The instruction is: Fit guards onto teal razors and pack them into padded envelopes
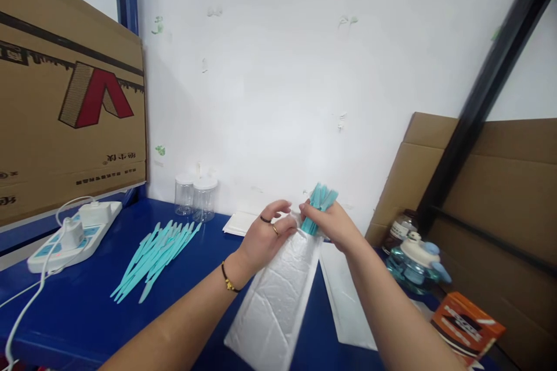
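Note:
My right hand (329, 221) is closed round a bundle of turquoise plastic sticks (320, 197) that look like slim razors or knives. The bundle's lower end sits at the mouth of a white padded mailer (278, 295), partly inside it. With thumb and fingers, my left hand (270, 235) pinches the mailer's upper left edge. The mailer slants down toward me over the blue table. More sticks of the same kind (161, 258) lie fanned out in a pile to the left. A second white mailer (346, 295) lies flat under my right forearm.
On the left, a white power strip (76, 237) with plugs and cables rests on the blue table (187, 324). Two clear jars (204, 200) stand by the wall. An orange box (467, 327), a teal bottle (413, 266) and a brown jar (399, 231) are at the right.

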`<control>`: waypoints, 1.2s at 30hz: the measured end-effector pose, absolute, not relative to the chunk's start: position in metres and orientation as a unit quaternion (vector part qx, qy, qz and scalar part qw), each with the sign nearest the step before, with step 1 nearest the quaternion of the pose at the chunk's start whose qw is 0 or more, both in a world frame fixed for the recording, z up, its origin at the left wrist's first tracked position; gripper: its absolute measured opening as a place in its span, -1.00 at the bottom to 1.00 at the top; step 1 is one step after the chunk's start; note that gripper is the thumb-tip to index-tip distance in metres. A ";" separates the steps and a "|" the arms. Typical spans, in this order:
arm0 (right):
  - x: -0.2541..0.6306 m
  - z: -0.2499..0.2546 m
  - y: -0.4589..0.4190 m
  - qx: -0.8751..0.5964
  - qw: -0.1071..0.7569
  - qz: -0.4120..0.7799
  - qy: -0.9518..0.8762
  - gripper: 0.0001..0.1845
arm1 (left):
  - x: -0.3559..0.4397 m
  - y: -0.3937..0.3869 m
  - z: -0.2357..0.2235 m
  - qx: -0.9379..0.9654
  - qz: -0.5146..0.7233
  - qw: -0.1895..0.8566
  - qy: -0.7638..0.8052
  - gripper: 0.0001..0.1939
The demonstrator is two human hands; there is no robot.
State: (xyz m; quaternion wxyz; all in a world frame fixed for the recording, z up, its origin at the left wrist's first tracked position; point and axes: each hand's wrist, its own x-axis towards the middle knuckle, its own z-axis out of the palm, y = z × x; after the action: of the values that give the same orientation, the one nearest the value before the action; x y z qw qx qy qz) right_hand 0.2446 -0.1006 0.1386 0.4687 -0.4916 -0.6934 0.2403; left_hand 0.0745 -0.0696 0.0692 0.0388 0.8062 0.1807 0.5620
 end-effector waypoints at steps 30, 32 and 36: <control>0.249 0.117 -0.086 -0.407 0.451 0.529 -0.593 -0.73 | 0.079 -0.070 0.014 0.620 0.431 0.621 0.210 -0.47; 0.249 0.117 -0.083 -0.423 0.475 0.535 -0.556 -0.70 | 0.079 -0.070 0.016 0.624 0.430 0.615 0.218 -0.47; 0.246 0.110 -0.083 -0.448 0.490 0.521 -0.537 -0.64 | 0.080 -0.071 0.016 0.635 0.427 0.608 0.212 -0.46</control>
State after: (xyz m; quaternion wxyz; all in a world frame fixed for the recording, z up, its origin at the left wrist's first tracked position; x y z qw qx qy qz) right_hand 0.2463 -0.0827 0.1098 0.4905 -0.4475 -0.5368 0.5206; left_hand 0.0801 -0.0713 0.0163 0.6084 0.6350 0.2115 0.4265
